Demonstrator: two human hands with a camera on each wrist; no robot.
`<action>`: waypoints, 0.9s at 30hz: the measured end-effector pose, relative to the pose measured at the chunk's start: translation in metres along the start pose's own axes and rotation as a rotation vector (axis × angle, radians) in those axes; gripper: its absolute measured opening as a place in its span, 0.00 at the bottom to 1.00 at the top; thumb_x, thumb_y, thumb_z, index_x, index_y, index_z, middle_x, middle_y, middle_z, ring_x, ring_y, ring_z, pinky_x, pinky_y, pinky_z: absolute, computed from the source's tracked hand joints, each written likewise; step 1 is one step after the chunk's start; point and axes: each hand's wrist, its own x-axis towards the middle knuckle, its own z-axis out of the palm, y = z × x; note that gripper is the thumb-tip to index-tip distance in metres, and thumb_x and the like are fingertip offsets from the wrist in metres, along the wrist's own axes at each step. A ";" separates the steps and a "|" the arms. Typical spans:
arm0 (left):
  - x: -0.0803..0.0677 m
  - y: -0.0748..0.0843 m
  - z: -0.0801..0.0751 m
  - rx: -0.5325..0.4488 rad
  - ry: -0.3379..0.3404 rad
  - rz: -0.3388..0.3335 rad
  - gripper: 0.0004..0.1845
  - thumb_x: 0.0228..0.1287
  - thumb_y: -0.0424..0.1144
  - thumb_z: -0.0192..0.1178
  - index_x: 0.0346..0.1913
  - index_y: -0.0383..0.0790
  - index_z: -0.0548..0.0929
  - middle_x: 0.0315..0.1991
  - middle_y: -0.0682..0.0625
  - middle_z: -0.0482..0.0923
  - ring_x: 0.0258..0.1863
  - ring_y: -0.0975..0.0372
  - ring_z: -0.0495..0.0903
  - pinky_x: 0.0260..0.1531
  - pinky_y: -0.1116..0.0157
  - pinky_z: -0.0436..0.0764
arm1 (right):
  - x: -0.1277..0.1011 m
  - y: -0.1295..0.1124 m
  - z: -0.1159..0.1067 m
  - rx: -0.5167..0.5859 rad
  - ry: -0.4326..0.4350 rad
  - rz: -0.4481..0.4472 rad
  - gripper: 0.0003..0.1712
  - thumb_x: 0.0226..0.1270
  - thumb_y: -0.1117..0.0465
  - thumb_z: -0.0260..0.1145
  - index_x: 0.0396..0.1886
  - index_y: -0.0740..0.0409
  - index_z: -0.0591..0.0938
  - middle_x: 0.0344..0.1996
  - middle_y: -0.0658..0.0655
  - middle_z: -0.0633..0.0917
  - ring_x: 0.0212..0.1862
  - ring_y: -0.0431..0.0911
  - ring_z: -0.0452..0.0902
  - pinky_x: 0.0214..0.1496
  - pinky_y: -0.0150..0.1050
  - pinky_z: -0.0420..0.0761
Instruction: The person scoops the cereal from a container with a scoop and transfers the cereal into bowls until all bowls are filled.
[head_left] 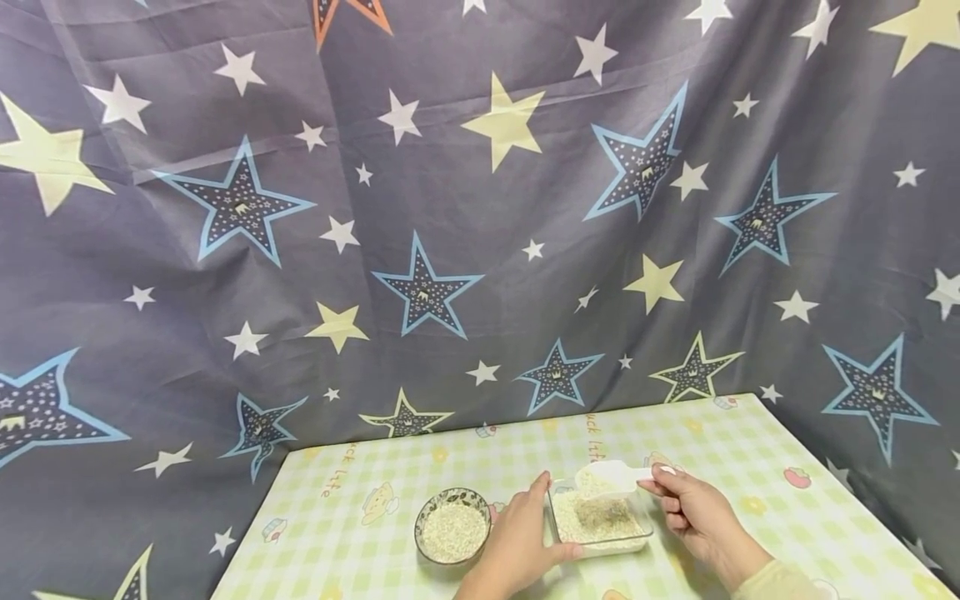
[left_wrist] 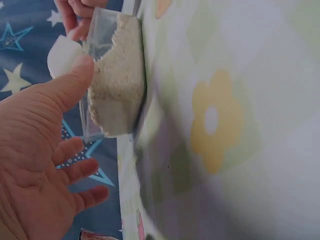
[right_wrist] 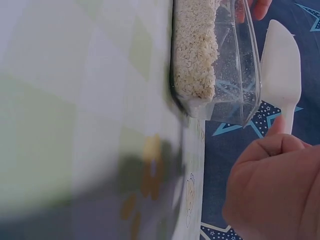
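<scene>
**Backdrop and table surface: condition at time of viewing**

A dark grey-blue fabric sheet (head_left: 480, 208) printed with stars in white, pale yellow, blue outline and one orange outline hangs behind the work area, creased and draped down past both sides. In front stands a table (head_left: 360, 508) covered by a pale green-and-white checked cloth bearing small cartoon figures, yellow flowers and script lettering. Lighting is even and soft.
</scene>
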 end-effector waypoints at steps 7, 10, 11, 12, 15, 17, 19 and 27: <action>-0.027 -0.002 -0.010 -0.023 0.088 0.114 0.56 0.59 0.66 0.75 0.84 0.45 0.63 0.75 0.42 0.76 0.73 0.45 0.75 0.73 0.31 0.70 | -0.003 0.001 -0.006 0.005 0.034 0.004 0.24 0.90 0.56 0.52 0.78 0.55 0.66 0.36 0.43 0.91 0.21 0.28 0.62 0.21 0.23 0.62; -0.038 -0.016 -0.023 0.028 0.192 0.170 0.55 0.59 0.65 0.75 0.82 0.42 0.65 0.74 0.42 0.77 0.73 0.45 0.75 0.73 0.37 0.74 | -0.004 -0.002 -0.009 0.013 0.041 -0.010 0.11 0.89 0.55 0.54 0.61 0.50 0.77 0.36 0.44 0.91 0.21 0.28 0.63 0.21 0.23 0.63; -0.041 -0.022 -0.029 0.043 0.221 0.171 0.55 0.58 0.64 0.76 0.82 0.41 0.65 0.73 0.41 0.77 0.73 0.44 0.75 0.72 0.38 0.75 | -0.004 -0.003 -0.010 0.014 0.033 -0.015 0.08 0.89 0.55 0.54 0.56 0.49 0.78 0.36 0.44 0.91 0.21 0.28 0.63 0.21 0.23 0.63; -0.044 -0.029 -0.034 0.055 0.245 0.163 0.55 0.57 0.64 0.77 0.81 0.41 0.66 0.73 0.40 0.77 0.73 0.43 0.74 0.72 0.37 0.75 | -0.004 -0.004 -0.011 0.016 0.030 -0.016 0.07 0.89 0.55 0.54 0.53 0.47 0.79 0.36 0.43 0.91 0.21 0.28 0.63 0.21 0.23 0.63; -0.052 -0.052 -0.052 0.052 0.295 0.105 0.58 0.52 0.63 0.81 0.81 0.40 0.66 0.73 0.38 0.76 0.74 0.40 0.72 0.72 0.35 0.73 | -0.004 -0.008 -0.010 0.016 0.020 -0.023 0.06 0.88 0.55 0.55 0.51 0.46 0.78 0.35 0.43 0.91 0.21 0.28 0.62 0.20 0.23 0.62; -0.055 -0.067 -0.060 0.053 0.309 0.045 0.60 0.49 0.64 0.82 0.81 0.39 0.66 0.74 0.38 0.75 0.75 0.38 0.71 0.73 0.34 0.72 | -0.004 -0.010 -0.009 0.017 0.021 -0.024 0.05 0.88 0.55 0.55 0.53 0.46 0.77 0.34 0.43 0.91 0.21 0.27 0.63 0.20 0.23 0.62; -0.058 -0.080 -0.065 0.055 0.316 -0.005 0.63 0.47 0.66 0.82 0.81 0.38 0.66 0.75 0.37 0.74 0.76 0.37 0.70 0.73 0.34 0.72 | -0.005 -0.012 -0.006 0.013 0.027 -0.025 0.07 0.88 0.55 0.55 0.57 0.47 0.75 0.34 0.42 0.92 0.21 0.27 0.63 0.20 0.22 0.62; -0.062 -0.112 -0.068 0.033 0.279 -0.100 0.69 0.44 0.75 0.78 0.82 0.36 0.64 0.75 0.34 0.72 0.75 0.37 0.70 0.72 0.33 0.73 | -0.004 -0.016 0.019 -0.006 0.015 -0.060 0.10 0.88 0.58 0.55 0.62 0.51 0.71 0.34 0.42 0.93 0.21 0.27 0.62 0.20 0.22 0.62</action>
